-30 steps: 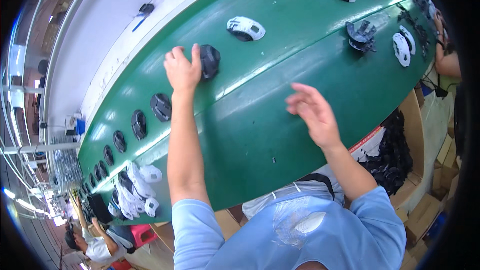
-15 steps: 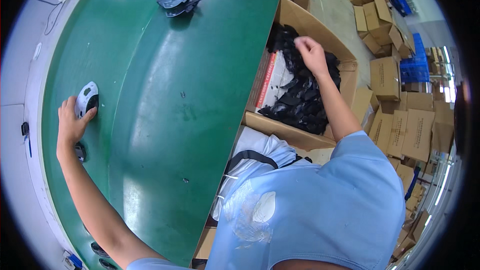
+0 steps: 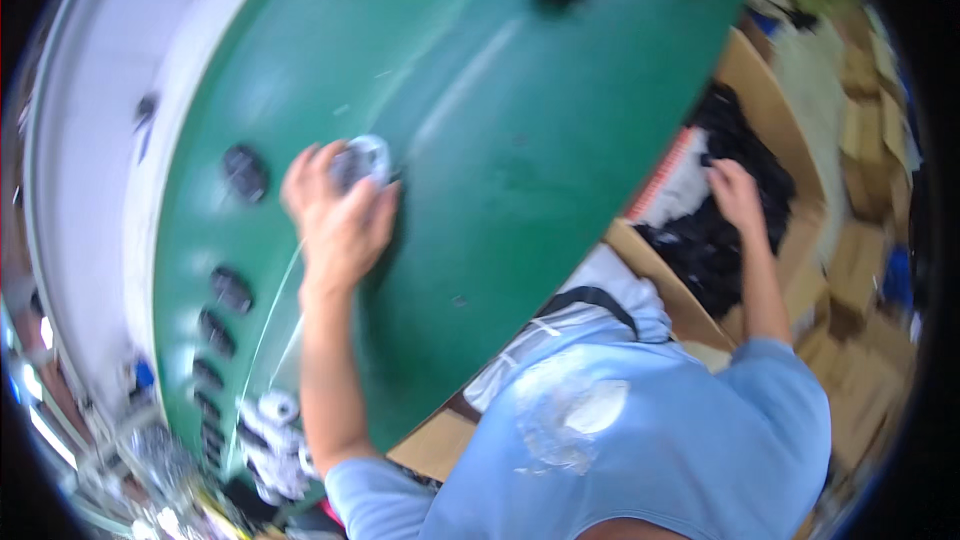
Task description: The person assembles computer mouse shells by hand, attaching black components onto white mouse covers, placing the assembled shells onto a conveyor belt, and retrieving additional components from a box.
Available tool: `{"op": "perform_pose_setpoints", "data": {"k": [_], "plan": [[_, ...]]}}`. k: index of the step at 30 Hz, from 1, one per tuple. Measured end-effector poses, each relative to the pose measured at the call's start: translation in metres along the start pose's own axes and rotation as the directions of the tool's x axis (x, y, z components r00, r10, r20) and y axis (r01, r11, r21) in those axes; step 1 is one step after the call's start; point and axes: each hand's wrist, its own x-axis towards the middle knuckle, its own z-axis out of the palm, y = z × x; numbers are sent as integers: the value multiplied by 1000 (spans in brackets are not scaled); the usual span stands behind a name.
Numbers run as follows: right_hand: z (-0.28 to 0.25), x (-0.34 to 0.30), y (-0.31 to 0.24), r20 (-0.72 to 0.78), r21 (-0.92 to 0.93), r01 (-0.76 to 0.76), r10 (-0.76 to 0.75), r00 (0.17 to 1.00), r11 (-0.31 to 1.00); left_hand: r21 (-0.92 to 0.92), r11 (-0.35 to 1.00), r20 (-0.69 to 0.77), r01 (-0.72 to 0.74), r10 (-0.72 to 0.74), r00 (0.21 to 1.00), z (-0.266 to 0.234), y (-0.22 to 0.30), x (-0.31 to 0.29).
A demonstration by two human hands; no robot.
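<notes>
Head cam: left hand [image 3: 335,212] clamped round a shell [image 3: 372,152] at the table [image 3: 500,270]; right hand [image 3: 737,195] well apart, in the box [image 3: 782,130], can't tell if gripping. Probably the pickup step; next move calls for a sure pinch.

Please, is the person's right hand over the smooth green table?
No, the right hand is over the open brown cardboard box holding small black pieces.

1 pale-and-dark rounded shell [image 3: 367,160], blurred, gripped over green tabletop [image 3: 520,210], black pieces [image 3: 700,265] heaped in carton [image 3: 757,90]

Dark shells [image 3: 246,174] on a green table [image 3: 540,230]
</notes>
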Motion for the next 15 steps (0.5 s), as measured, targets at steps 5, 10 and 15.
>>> {"op": "perform_pose_setpoints", "data": {"k": [5, 10, 15], "plan": [[-49, 37, -136, -64, 507, 151, -138, 988, 849, -165, 966, -16, 197, -203, 979, 4, 4, -7], [15, 53, -308, -106, 784, 439, -602, 791, 439, -637, 673, -44, 375, -517, 855, 26, 9, -41], [66, 50, -406, 262, 964, -139, -707, 657, 227, -1000, -13, 19, 14, -720, 693, 14, 64, -52]]}}
